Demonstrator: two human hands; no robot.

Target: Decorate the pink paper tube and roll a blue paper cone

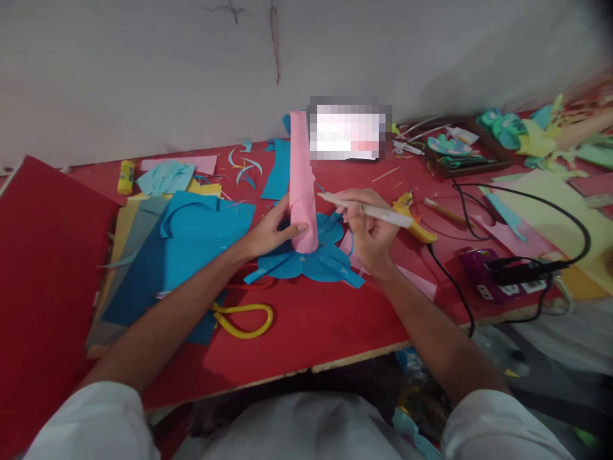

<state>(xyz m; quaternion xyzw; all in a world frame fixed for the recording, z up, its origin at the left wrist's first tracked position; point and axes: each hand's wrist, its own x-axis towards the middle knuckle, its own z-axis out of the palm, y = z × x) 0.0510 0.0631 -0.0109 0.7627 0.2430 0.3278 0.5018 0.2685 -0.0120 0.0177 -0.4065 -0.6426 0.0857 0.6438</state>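
Observation:
My left hand is closed round the lower part of a pink paper tube, its thumb across the front. The tube stands nearly upright on a blue petal-shaped paper piece with strips sticking out. In my right hand is a slim white pen-like stick, gripped as for writing. The stick's pointed tip is close to the tube's right side; I cannot tell whether it touches. Pink paper scraps lie beneath and beside my right wrist. Just right of that hand is a yellow glue gun.
Yellow-handled scissors lie near the front edge, beside blue paper sheets. A glue stick stands at back left. A blurred screen leans at the wall. Cables trail around a purple box; a dark tray sits behind.

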